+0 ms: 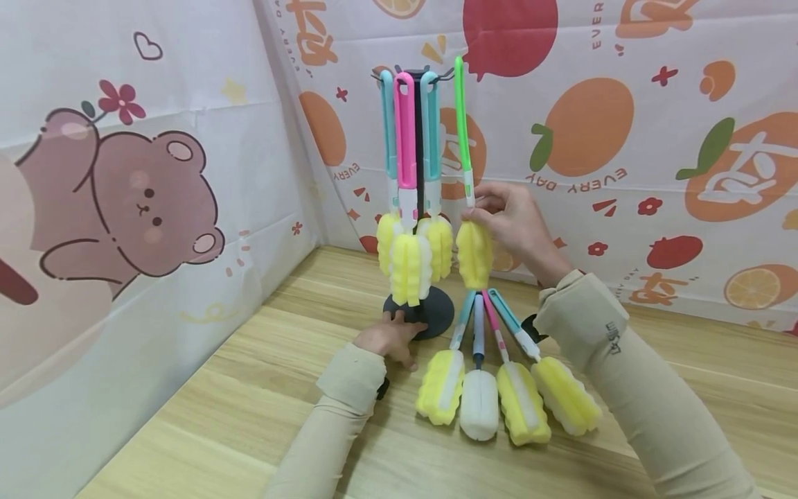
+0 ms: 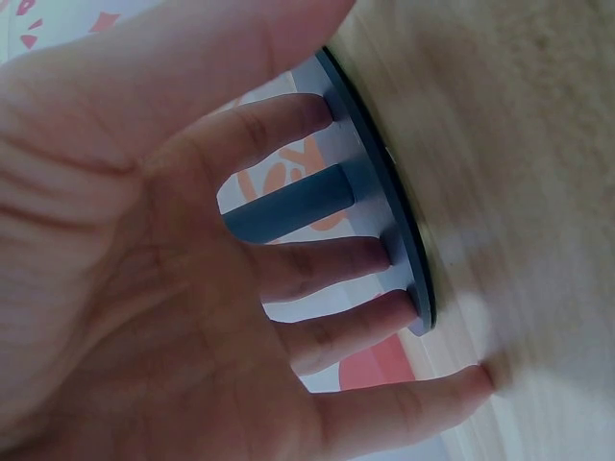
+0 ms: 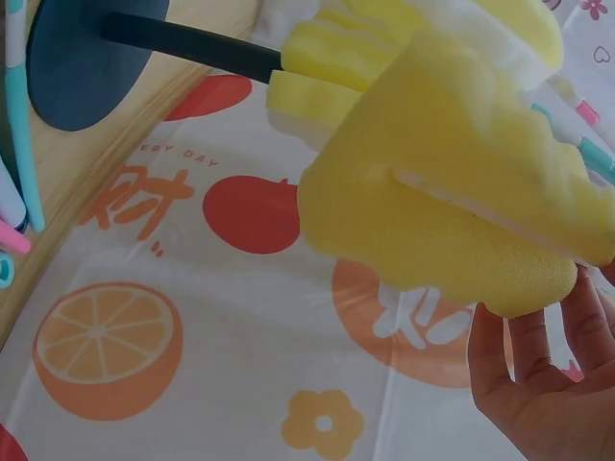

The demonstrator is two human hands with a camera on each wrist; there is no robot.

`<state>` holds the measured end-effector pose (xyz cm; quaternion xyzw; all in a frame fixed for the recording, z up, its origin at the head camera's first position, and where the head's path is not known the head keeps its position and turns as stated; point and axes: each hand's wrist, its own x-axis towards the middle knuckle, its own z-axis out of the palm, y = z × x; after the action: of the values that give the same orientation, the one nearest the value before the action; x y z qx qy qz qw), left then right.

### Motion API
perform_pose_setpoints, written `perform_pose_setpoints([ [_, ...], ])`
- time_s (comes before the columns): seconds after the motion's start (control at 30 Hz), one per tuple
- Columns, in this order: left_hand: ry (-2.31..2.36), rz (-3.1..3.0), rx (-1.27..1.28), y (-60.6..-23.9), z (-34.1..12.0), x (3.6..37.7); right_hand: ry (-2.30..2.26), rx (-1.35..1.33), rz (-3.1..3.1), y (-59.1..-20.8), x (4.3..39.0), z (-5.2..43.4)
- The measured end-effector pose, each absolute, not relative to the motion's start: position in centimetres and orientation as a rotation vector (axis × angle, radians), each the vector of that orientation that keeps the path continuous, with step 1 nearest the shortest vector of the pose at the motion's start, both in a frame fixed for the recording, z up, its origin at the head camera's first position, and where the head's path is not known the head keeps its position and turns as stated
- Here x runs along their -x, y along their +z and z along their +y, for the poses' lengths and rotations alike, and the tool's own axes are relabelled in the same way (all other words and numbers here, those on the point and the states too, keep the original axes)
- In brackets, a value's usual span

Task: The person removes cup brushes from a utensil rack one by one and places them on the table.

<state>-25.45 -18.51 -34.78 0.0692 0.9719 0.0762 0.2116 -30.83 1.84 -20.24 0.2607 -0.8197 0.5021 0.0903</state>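
Nearest to the person, 4 sponge brushes lie fanned on the wooden table, foam heads toward the person, handles converging toward the stand; 3 heads yellow & white, 1 all white. Left hand sits just beyond, fingers straight & spread, tips pressing on the rim of the stand's dark round base; left wrist view shows the fingers flat against the base edge w/ the pole between them, little finger down on the table. Not curled round anything. Right hand is raised to the right of the stand, pinching the green-handled brush at the white neck just above its yellow foam head; brush is upright, handle up, its top level w/ the hooks, right beside the rack. Can't tell if the loop is on a hook. Right wrist view: the foam head fills the frame, fingertips just under it. On the stand hang 3 brushes, 2 blue & 1 pink handle, yellow heads down, bunched. Behind: fruit-print backdrop, bear-print sheet on the left.
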Motion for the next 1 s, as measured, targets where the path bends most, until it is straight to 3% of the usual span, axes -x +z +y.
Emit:
perform_pose_setpoints([
  [1.0, 0.237, 2.688, -0.167, -34.9, -18.5, 25.5, 1.445, -0.784, -2.422, -21.9, 30.7, 4.4],
])
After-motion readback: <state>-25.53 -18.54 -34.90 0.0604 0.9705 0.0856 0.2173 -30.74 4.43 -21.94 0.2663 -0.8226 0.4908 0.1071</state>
